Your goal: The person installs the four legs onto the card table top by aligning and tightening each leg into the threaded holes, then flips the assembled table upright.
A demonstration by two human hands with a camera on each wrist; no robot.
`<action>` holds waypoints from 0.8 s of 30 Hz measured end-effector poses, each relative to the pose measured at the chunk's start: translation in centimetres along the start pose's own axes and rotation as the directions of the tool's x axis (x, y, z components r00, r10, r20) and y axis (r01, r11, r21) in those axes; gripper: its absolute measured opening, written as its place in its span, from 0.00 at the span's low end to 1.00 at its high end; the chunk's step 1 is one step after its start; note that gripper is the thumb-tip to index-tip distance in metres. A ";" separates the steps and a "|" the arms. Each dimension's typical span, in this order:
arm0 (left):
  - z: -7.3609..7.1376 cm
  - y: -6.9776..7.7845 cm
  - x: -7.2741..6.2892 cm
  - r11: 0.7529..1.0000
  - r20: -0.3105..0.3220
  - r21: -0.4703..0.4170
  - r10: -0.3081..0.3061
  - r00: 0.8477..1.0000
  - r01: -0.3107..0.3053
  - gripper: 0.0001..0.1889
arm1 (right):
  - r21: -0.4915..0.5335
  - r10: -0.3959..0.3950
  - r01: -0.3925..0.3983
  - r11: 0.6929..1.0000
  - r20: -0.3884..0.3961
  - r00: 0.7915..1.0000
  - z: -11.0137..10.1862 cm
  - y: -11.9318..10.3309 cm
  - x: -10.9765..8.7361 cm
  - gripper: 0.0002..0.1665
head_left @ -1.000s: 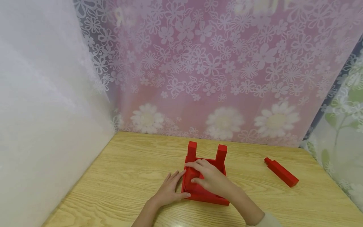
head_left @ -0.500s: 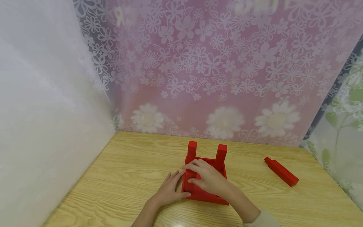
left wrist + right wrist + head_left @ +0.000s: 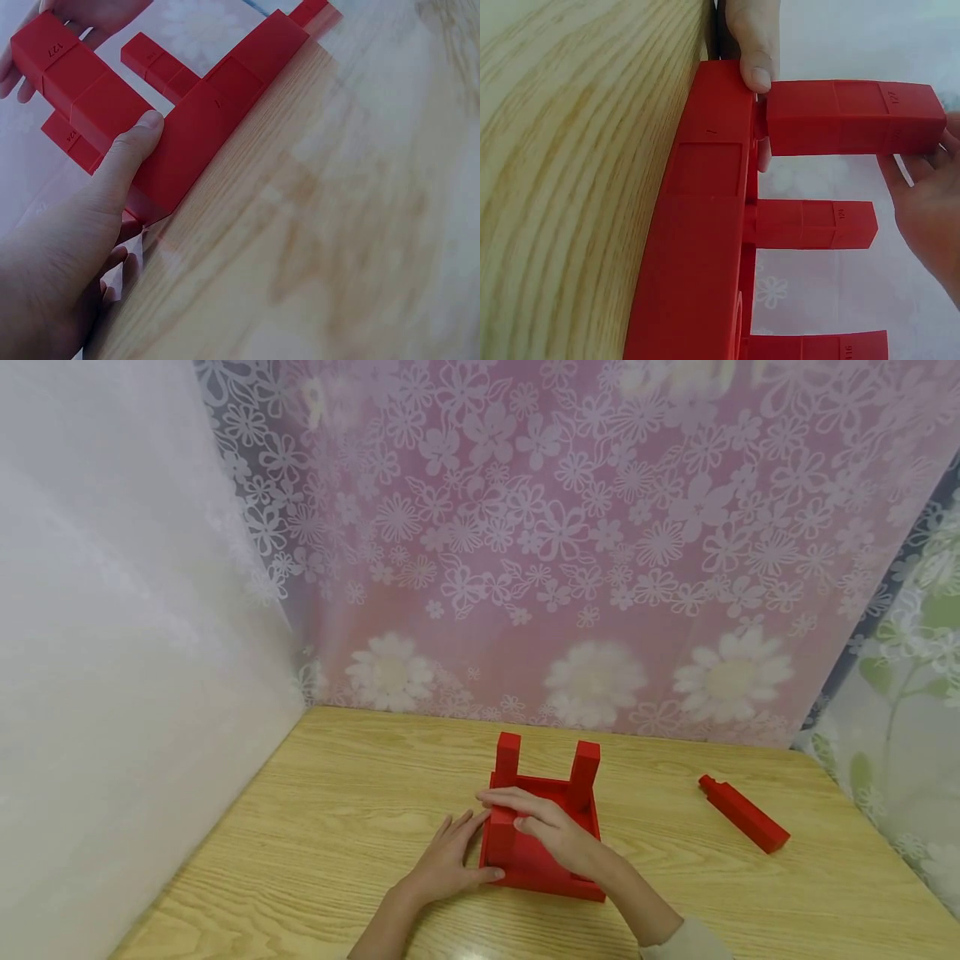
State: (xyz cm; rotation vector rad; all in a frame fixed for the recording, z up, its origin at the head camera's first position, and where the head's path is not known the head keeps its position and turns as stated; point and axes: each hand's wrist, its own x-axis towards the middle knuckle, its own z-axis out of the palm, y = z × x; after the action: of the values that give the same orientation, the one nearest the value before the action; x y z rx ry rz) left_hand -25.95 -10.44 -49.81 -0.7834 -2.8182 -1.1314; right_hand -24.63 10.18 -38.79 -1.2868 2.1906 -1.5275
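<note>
A red toy table top (image 3: 547, 887) lies underside up on the wooden table, its raised rim facing upward. Two red legs stand at its far corners, one leg (image 3: 507, 760) left and one leg (image 3: 587, 768) right. A third leg (image 3: 855, 116), marked 127, stands upright at the near-left corner; the right wrist view shows a narrow gap at its base. My left hand (image 3: 442, 864) holds that corner, thumb on the front rim, fingers along the left side. My right hand (image 3: 558, 831) lies over the third leg's top end, its fingers mostly straight.
One loose red leg (image 3: 746, 814) with a notched peg end lies on the wooden table (image 3: 337, 793) to the right. Floral curtain (image 3: 525, 568) hangs behind the far edge, and a white sheet (image 3: 150, 652) borders the left.
My right hand's fingers have straightened from a curled hold round the third leg and now lie across its top. My left hand and the table top stay put.
</note>
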 end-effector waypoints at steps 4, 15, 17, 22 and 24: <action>0.0 0.0 0.0 1.000 -0.009 0.000 0.009 1.000 -0.009 0.47 | 0.044 -0.002 0.003 0.999 -0.018 1.000 -0.1 0.0 0.0 0.23; -0.1 0.4 0.0 1.000 0.006 0.005 -0.010 1.000 0.010 0.46 | -0.138 0.093 -0.119 0.983 -0.182 0.979 0.8 -0.2 0.6 0.17; 0.0 0.4 0.0 1.000 0.005 0.000 -0.008 1.000 0.008 0.46 | -0.175 0.097 -0.138 0.975 -0.222 0.970 1.0 -0.2 0.7 0.16; -0.1 0.3 0.0 1.000 0.003 -0.005 -0.007 1.000 0.007 0.45 | -0.286 0.042 -0.125 0.950 -0.283 0.958 1.4 0.5 1.1 0.17; -0.1 0.3 -0.1 1.000 0.001 -0.001 -0.005 1.000 0.005 0.45 | -0.323 0.012 -0.108 0.940 -0.288 0.958 1.5 0.6 1.2 0.15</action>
State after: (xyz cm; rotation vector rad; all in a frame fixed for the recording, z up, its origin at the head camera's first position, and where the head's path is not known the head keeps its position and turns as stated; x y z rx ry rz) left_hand -25.75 -10.30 -49.56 -0.7775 -2.8227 -1.1334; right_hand -24.86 8.40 -39.61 -1.1259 2.7438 -1.4337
